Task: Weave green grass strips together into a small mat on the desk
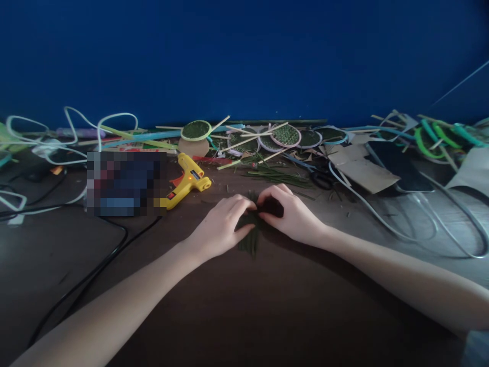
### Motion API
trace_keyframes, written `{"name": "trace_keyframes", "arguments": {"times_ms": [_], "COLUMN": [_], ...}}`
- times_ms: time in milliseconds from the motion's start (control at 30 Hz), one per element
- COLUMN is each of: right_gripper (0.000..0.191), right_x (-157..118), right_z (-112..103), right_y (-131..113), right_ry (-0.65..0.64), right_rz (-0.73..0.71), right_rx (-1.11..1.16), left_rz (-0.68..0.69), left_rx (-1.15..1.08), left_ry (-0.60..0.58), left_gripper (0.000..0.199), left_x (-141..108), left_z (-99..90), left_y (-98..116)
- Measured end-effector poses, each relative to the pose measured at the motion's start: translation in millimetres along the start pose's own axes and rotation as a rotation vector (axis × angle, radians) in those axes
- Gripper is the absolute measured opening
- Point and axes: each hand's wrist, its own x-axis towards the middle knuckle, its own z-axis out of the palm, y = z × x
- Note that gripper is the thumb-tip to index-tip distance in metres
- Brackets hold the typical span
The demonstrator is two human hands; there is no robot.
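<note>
In the middle of the table, my left hand (219, 227) curls its fingers and thumb about a small set of dark green leaf strips (250, 243). The lower ends of the strips fan out side by side toward me. My right hand (296, 214) meets the left from the other side, thumb and fingertips pinched at the upper part of the same strips. The fingertips partly cover where the strips are held, and the dim light hides how they cross. More loose green strips (280, 176) lie just beyond my hands.
A yellow glue gun (187, 181) with a lit orange light lies left of my hands. Behind sit several round woven green pieces (286, 135), thin sticks, cardboard (367, 168) and dark-handled scissors (321, 178). A phone (401, 165) and white cables are right; black cords (103, 265) run left.
</note>
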Motion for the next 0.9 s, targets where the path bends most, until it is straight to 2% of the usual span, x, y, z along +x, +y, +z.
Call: {"name": "trace_keyframes", "arguments": {"times_ms": [267,533,633,767,900], "right_gripper": [0.018,0.012,0.009,0.008,0.01], "right_x": [-0.5,-2.2,-3.6,-5.3,-6.2], "right_z": [0.0,-1.4,-0.8,-0.7,-1.7], "right_y": [-1.2,-4.3,-3.4,-2.0,-3.1], "right_ry": [0.034,0.046,0.073,0.103,0.107], "right_rz": [0.026,0.01,-0.046,-0.204,-0.234], "right_rx": [0.054,0.029,0.027,-0.02,-0.157], "left_rz": [-0.013,-0.066,-0.064,-0.048,-0.051], "left_rx": [-0.007,-0.124,-0.131,-0.121,-0.133], "left_ry": [-0.037,-0.011,-0.008,-0.002,-0.012], "left_gripper": [0.026,0.045,0.047,0.055,0.056], "left_x": [1.9,0.2,-0.3,-0.8,-1.3], "left_z": [-1.4,0.7,1.7,2.9,4.0], "left_y": [0.6,0.1,-1.0,-2.9,-4.3]}}
